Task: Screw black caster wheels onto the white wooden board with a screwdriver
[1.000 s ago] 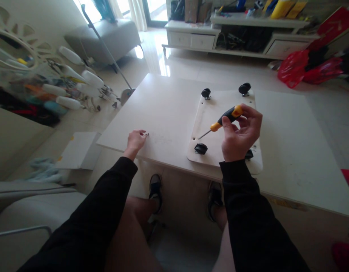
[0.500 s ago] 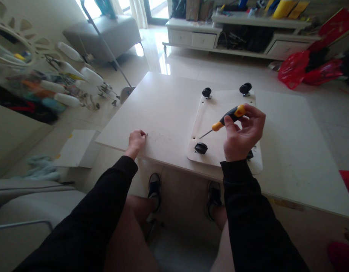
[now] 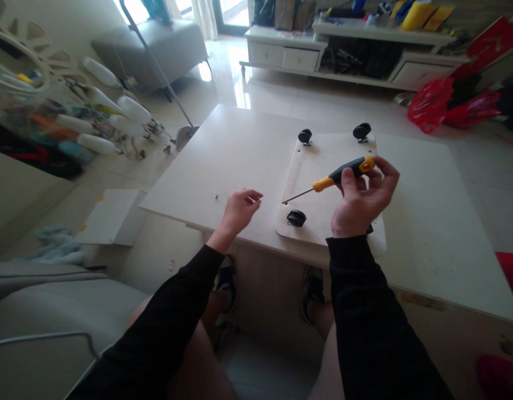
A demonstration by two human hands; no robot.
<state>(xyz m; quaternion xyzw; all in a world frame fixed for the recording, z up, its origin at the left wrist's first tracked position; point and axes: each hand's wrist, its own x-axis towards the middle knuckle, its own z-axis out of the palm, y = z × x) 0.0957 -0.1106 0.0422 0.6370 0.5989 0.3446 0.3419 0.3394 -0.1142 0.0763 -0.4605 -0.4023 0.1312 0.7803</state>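
Screwdriver (image 3: pixel 345 170), in right hand (image 3: pixel 362 203): handle showing yellow and black. Board (image 3: pixel 318 164), under that hand: showing off-white. Wheels (image 3: pixel 296 218), left of and beyond it: showing black. Sleeve (image 3: pixel 365 289), behind it: showing plain black.

Home living room | grey ottoman (image 3: pixel 156 50) | curtain (image 3: pixel 204 19) | white low cabinet (image 3: pixel 281 53)

Dim room, daylight from far windows (image 3: pixel 235 12), glare on floor (image 3: pixel 242 95), soft stretched edges
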